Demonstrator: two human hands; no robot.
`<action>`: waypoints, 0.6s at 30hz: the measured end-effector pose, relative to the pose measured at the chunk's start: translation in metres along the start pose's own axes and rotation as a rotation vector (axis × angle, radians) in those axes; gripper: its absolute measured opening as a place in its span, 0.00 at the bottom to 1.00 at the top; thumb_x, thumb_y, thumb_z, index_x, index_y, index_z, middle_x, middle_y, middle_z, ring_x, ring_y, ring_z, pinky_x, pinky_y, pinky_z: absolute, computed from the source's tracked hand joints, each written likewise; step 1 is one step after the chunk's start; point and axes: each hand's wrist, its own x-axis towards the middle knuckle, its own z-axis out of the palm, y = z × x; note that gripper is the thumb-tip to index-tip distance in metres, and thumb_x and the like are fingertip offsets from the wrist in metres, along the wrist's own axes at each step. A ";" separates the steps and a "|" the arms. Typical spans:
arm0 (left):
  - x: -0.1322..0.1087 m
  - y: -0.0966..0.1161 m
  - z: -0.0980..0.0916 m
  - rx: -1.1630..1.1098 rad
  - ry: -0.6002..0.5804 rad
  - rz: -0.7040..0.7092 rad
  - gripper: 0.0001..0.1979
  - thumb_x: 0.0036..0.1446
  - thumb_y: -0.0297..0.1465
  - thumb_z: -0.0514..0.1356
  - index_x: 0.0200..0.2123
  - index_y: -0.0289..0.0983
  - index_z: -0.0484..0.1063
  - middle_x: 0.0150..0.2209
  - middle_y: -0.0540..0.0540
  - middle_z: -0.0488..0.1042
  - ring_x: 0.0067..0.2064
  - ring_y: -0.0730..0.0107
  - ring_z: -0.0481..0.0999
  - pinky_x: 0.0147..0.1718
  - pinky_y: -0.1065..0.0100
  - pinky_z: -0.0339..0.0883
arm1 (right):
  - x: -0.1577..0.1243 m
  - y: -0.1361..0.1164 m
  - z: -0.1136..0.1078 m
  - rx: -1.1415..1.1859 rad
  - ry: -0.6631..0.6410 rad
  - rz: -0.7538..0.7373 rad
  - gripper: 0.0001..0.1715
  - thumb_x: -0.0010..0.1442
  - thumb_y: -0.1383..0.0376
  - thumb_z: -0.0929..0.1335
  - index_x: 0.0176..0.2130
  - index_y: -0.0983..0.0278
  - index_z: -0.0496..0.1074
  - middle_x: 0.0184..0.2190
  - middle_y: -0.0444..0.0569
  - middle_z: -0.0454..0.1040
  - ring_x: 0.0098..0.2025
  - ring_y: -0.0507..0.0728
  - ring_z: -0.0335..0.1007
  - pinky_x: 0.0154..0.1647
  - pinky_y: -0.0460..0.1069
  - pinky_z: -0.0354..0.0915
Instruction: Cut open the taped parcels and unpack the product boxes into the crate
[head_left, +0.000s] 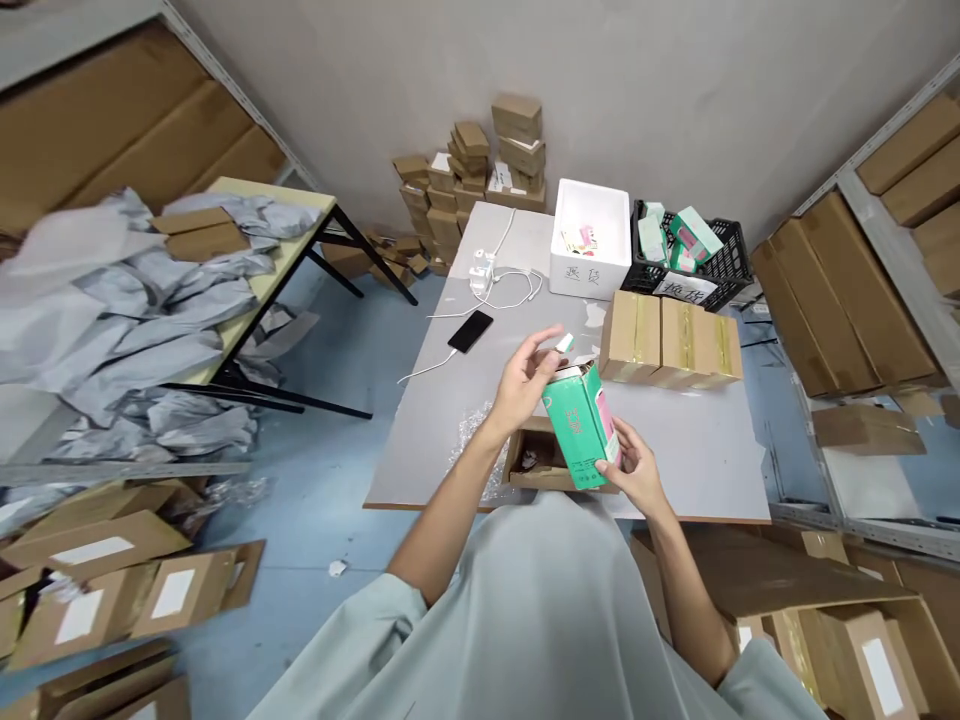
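A green box with a pink side panel is held tilted above the table's front edge. My right hand grips its lower right corner, fingers wrapped round the side. At the box's open-looking top, my left hand pinches a small white and green piece, perhaps a flap; whether it is attached cannot be made out. Under the green box lies an open brown carton with something crumpled inside.
Grey table carries a phone, white cables, bubble wrap, taped brown boxes, a white foam bin and a black crate of green boxes. Shelving stands right; a side table with grey bags stands left.
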 end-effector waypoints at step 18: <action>0.001 0.016 -0.021 0.159 -0.306 -0.208 0.38 0.68 0.67 0.63 0.51 0.39 0.90 0.57 0.37 0.88 0.66 0.41 0.82 0.70 0.48 0.72 | -0.014 0.000 0.034 0.372 -0.052 0.216 0.38 0.57 0.49 0.84 0.63 0.56 0.82 0.65 0.53 0.85 0.72 0.70 0.78 0.73 0.64 0.75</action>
